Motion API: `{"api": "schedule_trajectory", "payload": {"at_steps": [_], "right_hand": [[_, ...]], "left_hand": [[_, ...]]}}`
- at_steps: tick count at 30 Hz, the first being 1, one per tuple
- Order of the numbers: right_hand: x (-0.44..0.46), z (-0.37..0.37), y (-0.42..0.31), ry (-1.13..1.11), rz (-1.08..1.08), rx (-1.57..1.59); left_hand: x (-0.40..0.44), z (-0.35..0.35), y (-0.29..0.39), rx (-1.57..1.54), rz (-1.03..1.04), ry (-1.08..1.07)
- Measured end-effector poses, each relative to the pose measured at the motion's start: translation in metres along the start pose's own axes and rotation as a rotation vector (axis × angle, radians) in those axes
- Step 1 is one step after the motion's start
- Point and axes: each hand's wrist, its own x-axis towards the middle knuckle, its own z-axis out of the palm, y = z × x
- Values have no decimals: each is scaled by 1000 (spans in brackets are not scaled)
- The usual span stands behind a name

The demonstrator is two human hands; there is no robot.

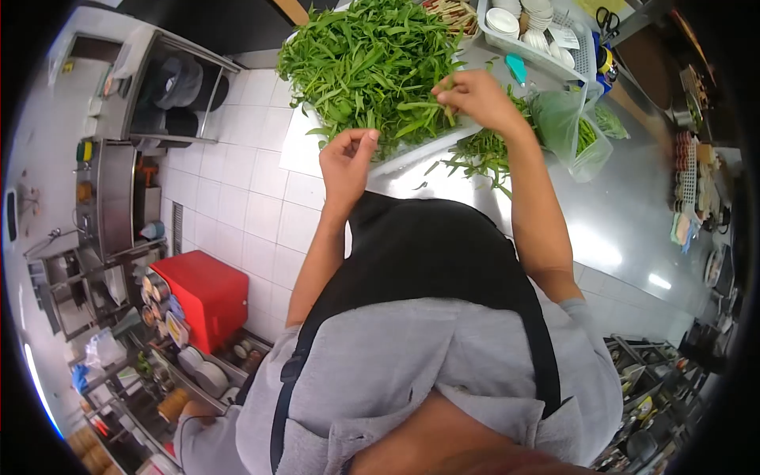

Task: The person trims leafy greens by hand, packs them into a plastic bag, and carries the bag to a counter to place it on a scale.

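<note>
A large heap of leafy greens (372, 63) with long narrow leaves is piled in a white tray (419, 154) in front of me. My right hand (479, 99) is over the tray's right side, thumb and fingers pinched on a leafy green stem (443, 109). At the near left corner, my left hand (346, 158) is closed, thumb against curled fingers. Whether it holds anything small is hidden. Loose trimmed greens (487, 154) lie on the steel table just right of the tray.
A clear plastic bag (566, 131) with greens sits on the steel table (609, 198). Behind it are a turquoise-handled tool (516, 68), a white basket (546, 59) of small dishes and black scissors (608, 22). A red box (202, 297) stands lower left, near another person's sleeve (202, 443).
</note>
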Motion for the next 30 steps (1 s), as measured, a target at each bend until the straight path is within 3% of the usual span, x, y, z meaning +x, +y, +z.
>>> {"api": "schedule_trajectory", "payload": {"at_steps": [2, 12, 17, 23, 30], "right_hand": [[-11, -10, -3, 44, -27, 221], [-33, -3, -11, 153, -79, 621], [-38, 14, -8, 174, -108, 573], [-50, -1, -9, 370, -134, 573], [-56, 7, -8, 99, -123, 450]], "left_hand": [[1, 7, 27, -46, -83, -64], [29, 75, 50, -69, -192, -492], [34, 95, 45, -76, -123, -420], [36, 77, 47, -402, -286, -353], [37, 67, 39, -449, -267, -308]]}}
